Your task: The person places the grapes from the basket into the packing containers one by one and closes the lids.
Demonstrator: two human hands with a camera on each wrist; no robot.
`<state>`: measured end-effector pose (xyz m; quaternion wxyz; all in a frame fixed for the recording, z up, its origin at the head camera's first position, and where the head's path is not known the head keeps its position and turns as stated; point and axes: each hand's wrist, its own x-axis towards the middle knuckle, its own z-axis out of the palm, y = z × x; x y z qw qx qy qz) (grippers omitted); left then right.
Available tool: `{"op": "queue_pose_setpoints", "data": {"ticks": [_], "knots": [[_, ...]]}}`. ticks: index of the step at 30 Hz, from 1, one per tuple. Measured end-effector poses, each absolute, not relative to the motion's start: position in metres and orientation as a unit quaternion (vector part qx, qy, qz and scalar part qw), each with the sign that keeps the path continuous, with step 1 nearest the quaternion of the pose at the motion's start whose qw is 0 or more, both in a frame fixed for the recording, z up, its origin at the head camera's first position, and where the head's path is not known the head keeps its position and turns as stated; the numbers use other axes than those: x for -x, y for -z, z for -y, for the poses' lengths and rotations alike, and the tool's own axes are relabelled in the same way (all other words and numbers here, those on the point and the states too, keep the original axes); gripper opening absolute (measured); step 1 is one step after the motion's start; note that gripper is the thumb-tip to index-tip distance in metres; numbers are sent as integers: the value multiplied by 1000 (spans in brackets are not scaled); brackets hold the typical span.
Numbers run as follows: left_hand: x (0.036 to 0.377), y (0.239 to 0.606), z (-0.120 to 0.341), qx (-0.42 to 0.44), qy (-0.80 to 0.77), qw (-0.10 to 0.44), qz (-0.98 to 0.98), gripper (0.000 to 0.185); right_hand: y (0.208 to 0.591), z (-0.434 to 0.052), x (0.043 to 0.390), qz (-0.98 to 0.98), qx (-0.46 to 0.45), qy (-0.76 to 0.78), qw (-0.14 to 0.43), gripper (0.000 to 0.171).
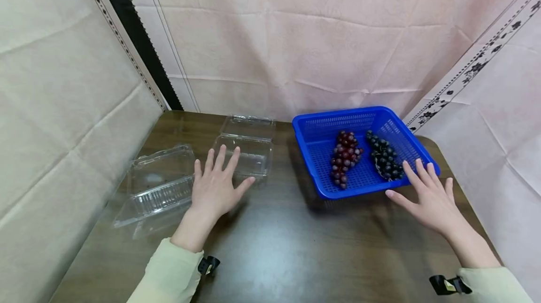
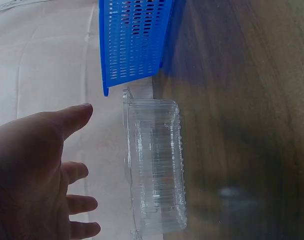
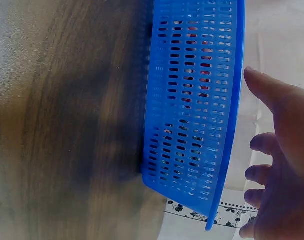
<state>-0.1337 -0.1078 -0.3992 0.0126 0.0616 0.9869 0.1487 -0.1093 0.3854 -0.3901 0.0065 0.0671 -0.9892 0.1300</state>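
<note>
A blue perforated basket (image 1: 312,127) (image 2: 131,40) (image 3: 197,110) stands on the brown table, with a red grape bunch (image 1: 345,156) and a dark grape bunch (image 1: 385,156) in it. My right hand (image 1: 427,196) (image 3: 282,165) hovers with fingers spread over the basket's near right corner, holding nothing. Left of the basket lies an open clear clamshell box (image 1: 249,149) (image 2: 154,170). Above its near edge my left hand (image 1: 216,184) (image 2: 36,175) is spread flat and empty. A second open clear clamshell (image 1: 157,189) lies further left.
The wooden table (image 1: 287,242) is hemmed in by pink cloth walls on the left, back and right. Bare wood lies between my two forearms towards the near edge. The left clamshell sits close to the table's left edge.
</note>
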Motion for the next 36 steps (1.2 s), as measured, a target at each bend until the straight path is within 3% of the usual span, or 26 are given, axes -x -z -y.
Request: {"op": "queue_pose_setpoints", "data": {"ticks": [23,36], "knots": [[140,379,110,-74,-116,4,-991,87,372,-378,130,986,-106,-130,13,97],[145,356,115,-93,-85,-3,-992,86,351,-368,150,981,-135,-140,-15,96]]}}
